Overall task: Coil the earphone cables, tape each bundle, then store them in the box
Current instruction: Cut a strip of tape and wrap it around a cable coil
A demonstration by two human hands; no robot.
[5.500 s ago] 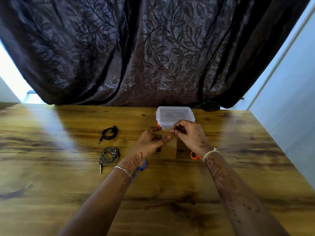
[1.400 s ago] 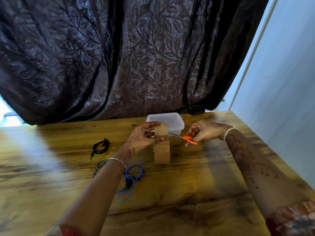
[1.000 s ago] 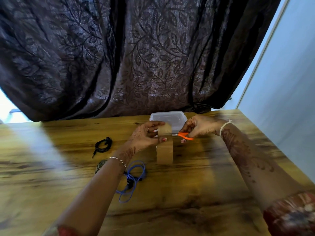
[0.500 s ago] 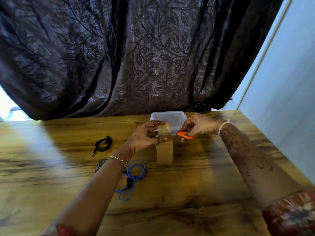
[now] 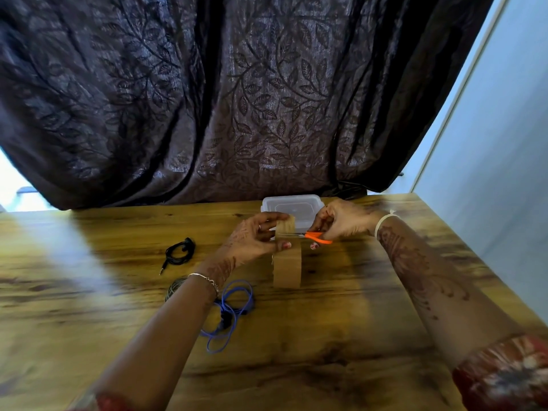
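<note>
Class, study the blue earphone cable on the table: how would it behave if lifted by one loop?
The blue earphone cable would probably flop and sag: it lies in loose, uneven loops on the table. It looks thin, so likely light. No tape shows on it, so the loops may spill apart.

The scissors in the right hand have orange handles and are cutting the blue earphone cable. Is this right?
Not quite: the head view shows the scissors in the right hand, orange handles, cutting the brown tape strip that the left hand holds up from the tape roll. The blue earphone cable lies on the table near the left forearm.
</note>
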